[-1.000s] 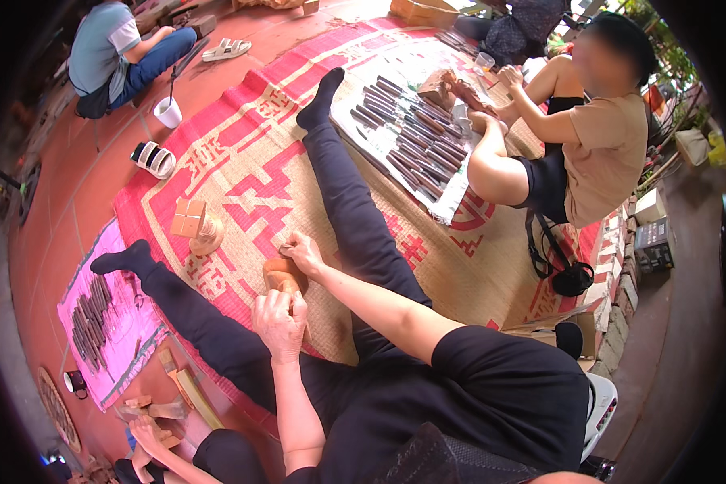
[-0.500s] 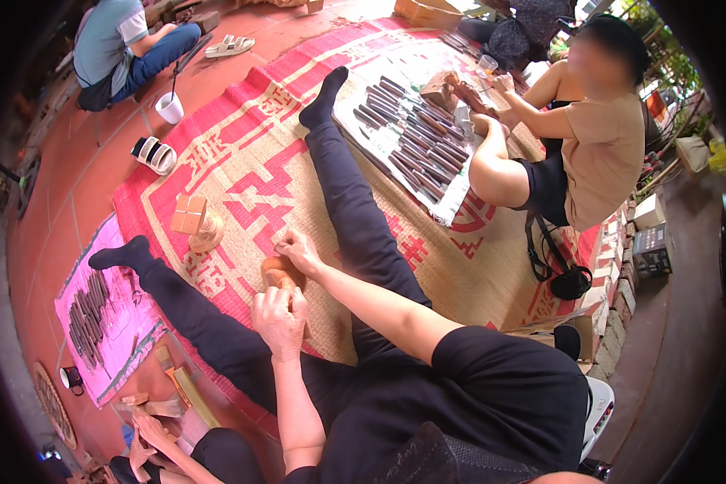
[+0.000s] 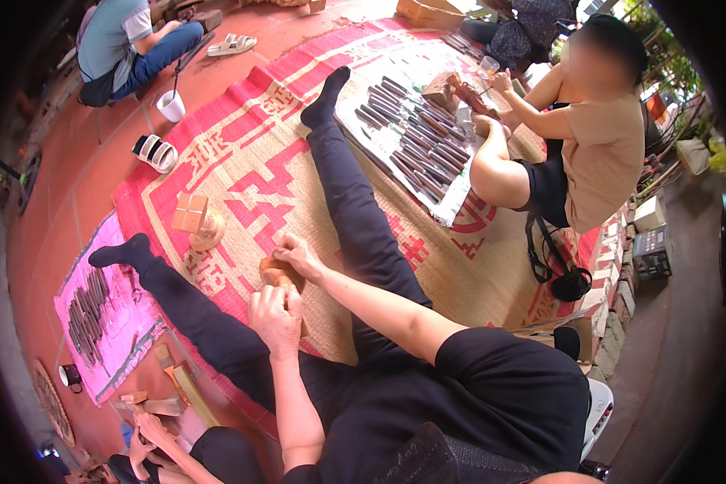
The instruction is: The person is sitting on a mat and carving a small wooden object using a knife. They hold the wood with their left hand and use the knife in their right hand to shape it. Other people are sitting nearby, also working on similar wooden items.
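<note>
A rounded orange-brown wooden piece (image 3: 273, 271) is held between my legs, above the patterned mat (image 3: 315, 302). My left hand (image 3: 276, 319) is closed round its near end, knuckles up. At its far right side, my right hand (image 3: 301, 258) has its fingers bent and pressed together against the wood. Whatever may be pinched in those right fingers is too small to make out. My hand covers much of the wood's lower part.
Ahead left, a wooden block (image 3: 189, 211) rests on a round wooden stand (image 3: 208, 231). Carving tools lie in rows on a white cloth (image 3: 452, 202) and a pink cloth (image 3: 125, 339). A person (image 3: 601, 153) sits at right; another's hands (image 3: 149, 436) work at lower left.
Both my hands and the wooden piece shift slightly. My left hand has moved a little left and nearer me, and my right hand slightly nearer too.
</note>
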Demonstrator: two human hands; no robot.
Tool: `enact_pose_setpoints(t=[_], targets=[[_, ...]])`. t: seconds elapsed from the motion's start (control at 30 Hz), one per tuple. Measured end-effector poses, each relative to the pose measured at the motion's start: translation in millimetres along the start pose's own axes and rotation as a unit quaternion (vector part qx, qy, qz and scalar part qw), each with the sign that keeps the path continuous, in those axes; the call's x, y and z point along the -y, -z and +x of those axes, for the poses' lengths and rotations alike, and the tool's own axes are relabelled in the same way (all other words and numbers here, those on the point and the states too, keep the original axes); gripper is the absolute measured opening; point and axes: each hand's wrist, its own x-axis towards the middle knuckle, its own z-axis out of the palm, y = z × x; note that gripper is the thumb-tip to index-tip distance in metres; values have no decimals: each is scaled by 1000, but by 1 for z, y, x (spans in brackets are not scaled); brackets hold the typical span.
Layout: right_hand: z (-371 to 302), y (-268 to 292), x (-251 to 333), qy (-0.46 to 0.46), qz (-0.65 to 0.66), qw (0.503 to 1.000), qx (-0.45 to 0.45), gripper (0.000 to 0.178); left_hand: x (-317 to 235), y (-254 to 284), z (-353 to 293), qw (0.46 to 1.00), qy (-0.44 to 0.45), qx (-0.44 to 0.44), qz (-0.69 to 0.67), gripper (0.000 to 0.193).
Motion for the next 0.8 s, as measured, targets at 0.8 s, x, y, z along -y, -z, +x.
enact_pose_setpoints(t=[0.8], targets=[[14, 3, -6, -77, -16, 992, -100, 16, 2, 0, 5, 999, 27, -24, -25, 26]])
